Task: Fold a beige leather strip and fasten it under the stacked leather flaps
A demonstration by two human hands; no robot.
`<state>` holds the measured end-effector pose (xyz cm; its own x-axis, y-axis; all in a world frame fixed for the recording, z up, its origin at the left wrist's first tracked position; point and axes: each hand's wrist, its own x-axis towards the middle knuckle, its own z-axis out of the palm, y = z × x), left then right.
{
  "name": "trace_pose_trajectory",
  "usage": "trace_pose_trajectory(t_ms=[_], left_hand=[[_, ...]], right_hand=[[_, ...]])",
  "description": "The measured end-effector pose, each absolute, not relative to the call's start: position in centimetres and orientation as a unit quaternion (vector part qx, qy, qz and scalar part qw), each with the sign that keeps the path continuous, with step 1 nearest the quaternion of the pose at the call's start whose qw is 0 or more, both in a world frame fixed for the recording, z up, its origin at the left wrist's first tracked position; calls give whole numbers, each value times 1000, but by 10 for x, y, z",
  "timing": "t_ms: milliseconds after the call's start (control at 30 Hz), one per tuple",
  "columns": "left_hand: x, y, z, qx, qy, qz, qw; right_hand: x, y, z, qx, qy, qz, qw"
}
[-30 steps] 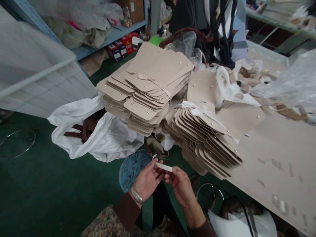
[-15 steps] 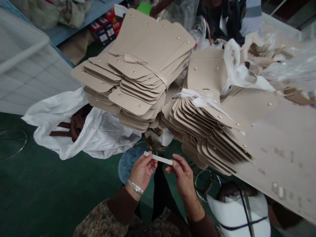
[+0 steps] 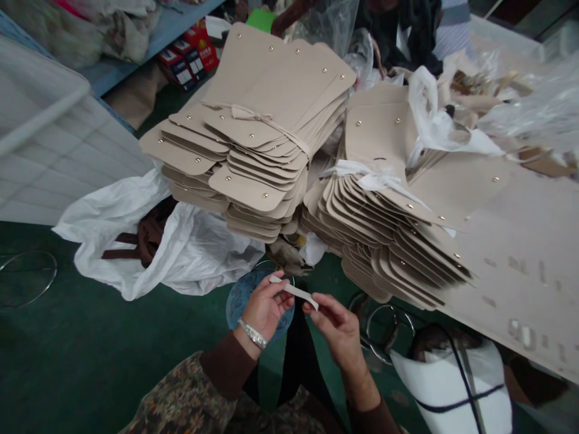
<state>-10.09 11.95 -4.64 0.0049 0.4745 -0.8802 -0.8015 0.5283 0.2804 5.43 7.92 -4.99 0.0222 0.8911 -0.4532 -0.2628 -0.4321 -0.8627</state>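
A thin white strip (image 3: 295,291) is stretched between both of my hands, low in the middle of the view. My left hand (image 3: 266,306), with a metal bracelet on the wrist, pinches its left end. My right hand (image 3: 337,328) pinches its right end. Just beyond them, two tied bundles of beige cut pieces with metal studs rest at the table's end: a taller bundle (image 3: 253,138) on the left and a fanned bundle (image 3: 384,235) on the right.
The beige table (image 3: 520,283) runs off to the right. A white plastic bag (image 3: 149,247) with brown straps lies on the green floor at left, a white crate (image 3: 49,138) behind it. A patterned blue stool (image 3: 239,295) and a metal ring (image 3: 389,325) sit below my hands.
The view has tipped down and closer to the bundles. My hands keep hold of the strip, which has turned from roughly level to slanting down to the right.
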Motion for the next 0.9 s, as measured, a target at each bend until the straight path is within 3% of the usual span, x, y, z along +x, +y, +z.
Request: trace_pose_trajectory(t_ms=[167, 367, 633, 900], left_hand=[[-107, 129, -38, -178, 495, 447, 724], [-110, 142, -31, -173, 413, 472, 759], [-106, 158, -30, -27, 486, 497, 719], [-106, 172, -35, 180, 600, 488, 608]], right_hand=[[54, 95, -45, -598, -365, 572, 428], [56, 117, -54, -616, -332, 539, 468], [49, 140, -58, -628, -266, 549, 484], [51, 153, -59, -642, -243, 539, 488]])
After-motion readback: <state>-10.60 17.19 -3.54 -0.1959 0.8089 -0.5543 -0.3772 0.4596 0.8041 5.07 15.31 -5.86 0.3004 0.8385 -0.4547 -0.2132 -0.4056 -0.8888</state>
